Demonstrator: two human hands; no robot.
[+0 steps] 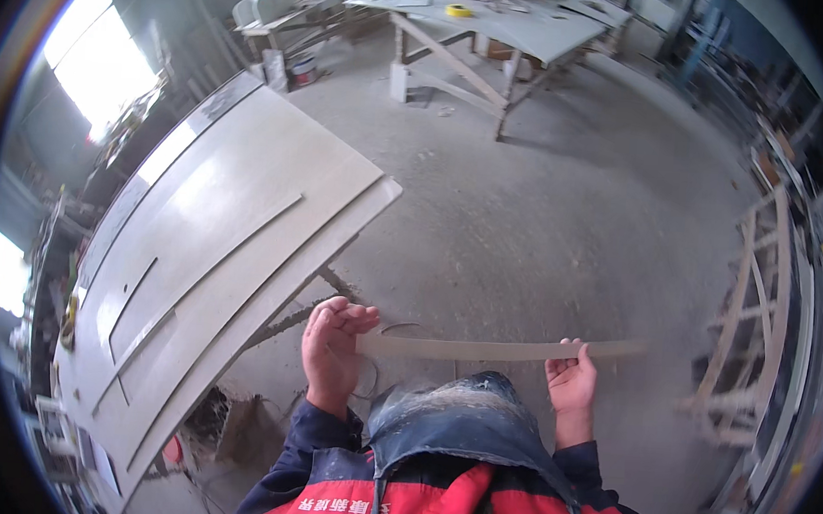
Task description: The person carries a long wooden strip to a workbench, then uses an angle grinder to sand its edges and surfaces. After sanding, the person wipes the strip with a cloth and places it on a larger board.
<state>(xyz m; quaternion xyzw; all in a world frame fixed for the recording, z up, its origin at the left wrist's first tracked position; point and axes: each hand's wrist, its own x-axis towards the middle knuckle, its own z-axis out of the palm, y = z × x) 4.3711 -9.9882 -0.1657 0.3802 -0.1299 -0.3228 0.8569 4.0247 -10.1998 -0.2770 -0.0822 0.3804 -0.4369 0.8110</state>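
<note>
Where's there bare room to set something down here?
Widest: grey floor beyond the held strip, bordered by the pale left table, far table and wooden frame. The left table's far end, past its thin strips, also looks bare. Crowded: the far table's back edge and right of the frame.

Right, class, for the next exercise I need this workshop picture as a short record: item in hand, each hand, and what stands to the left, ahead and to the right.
Item: long, thin pale strip, stretched crosswise in front of the body
Left hand: at the strip's left end, exact grip unclear
Right hand: holds the strip short of its right end
Left: large pale panel, glossy, slanting across the view
Ahead: work table with a yellow roll on it
Right: wooden frame with crosspieces
</note>
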